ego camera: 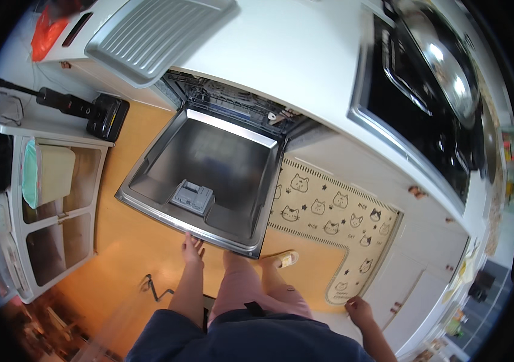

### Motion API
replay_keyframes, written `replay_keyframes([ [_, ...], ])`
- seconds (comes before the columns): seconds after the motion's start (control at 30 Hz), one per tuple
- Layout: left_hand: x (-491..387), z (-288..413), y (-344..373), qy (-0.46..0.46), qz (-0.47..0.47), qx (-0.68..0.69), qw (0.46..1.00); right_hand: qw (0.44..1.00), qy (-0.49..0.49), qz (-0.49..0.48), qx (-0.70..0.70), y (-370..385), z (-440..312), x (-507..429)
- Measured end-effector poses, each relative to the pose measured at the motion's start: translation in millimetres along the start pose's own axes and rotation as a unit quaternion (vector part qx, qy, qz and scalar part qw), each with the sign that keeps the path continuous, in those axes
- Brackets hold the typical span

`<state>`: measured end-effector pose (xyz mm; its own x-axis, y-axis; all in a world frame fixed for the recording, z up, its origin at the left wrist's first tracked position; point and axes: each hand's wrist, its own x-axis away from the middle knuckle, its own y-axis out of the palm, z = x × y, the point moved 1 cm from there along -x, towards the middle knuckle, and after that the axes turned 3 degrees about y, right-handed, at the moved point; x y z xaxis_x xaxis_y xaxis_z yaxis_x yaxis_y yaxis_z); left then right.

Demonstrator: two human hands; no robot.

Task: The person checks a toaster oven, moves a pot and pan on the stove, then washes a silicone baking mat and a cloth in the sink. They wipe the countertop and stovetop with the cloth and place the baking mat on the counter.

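A dishwasher door [211, 156] lies folded down in front of me, its steel inner face up, with a grey detergent dispenser [192, 196] set in it. My left hand [192, 249] is at the door's front edge, fingers apart and fingertips against or just under the rim; I cannot tell how firmly they touch. Beyond the door, a dish rack [234, 102] with several items shows in the dark dishwasher opening, mostly hidden under the counter. At my right side, my right hand [359, 310] hangs with curled fingers and no visible object, near the white cabinets.
A ridged grey tray [157, 38] overhangs the white counter [284, 40]. On the right are a black cooktop [402, 86] and a pan with a shiny lid [447, 68]. A cat-patterned mat [320, 203] covers floor. Left stand a cabinet [62, 217] and vacuum cleaner [110, 116].
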<state>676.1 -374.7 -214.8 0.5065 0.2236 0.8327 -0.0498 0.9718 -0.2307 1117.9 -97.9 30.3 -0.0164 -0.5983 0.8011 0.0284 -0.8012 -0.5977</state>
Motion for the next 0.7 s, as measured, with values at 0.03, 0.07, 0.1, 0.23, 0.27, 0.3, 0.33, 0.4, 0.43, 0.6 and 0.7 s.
replay_keyframes([
  [0.03,4,-12,-2,-0.005,-0.026,0.019,0.999,1.000,-0.011,0.008,-0.005,-1,6,-1],
  [0.07,10,-26,-7,-0.014,-0.035,-0.001,0.999,1.000,-0.016,0.012,-0.020,2,17,4],
  [0.1,16,-39,-6,-0.023,-0.050,-0.017,0.998,0.999,-0.023,0.025,-0.035,2,29,9],
  [0.23,43,-86,-1,-0.050,-0.085,-0.092,0.991,0.992,0.002,0.083,-0.097,8,90,50],
  [0.27,46,-100,2,-0.050,-0.108,-0.120,0.986,0.989,0.005,0.096,-0.112,15,112,59],
  [0.3,58,-110,7,-0.053,-0.131,-0.167,0.976,0.985,0.014,0.112,-0.129,25,138,65],
  [0.33,70,-120,13,-0.054,-0.156,-0.215,0.963,0.980,0.024,0.131,-0.146,34,164,72],
  [0.4,90,-138,26,-0.032,-0.232,-0.353,0.906,0.972,0.074,0.132,-0.179,43,201,91],
  [0.43,97,-144,36,0.004,-0.276,-0.402,0.873,0.964,0.107,0.134,-0.202,52,218,102],
  [0.6,152,-155,123,0.142,-0.387,-0.617,0.670,0.931,0.207,0.149,-0.260,126,297,133],
  [0.7,188,-152,187,0.201,-0.434,-0.639,0.603,0.908,0.242,0.143,-0.311,143,316,135],
])
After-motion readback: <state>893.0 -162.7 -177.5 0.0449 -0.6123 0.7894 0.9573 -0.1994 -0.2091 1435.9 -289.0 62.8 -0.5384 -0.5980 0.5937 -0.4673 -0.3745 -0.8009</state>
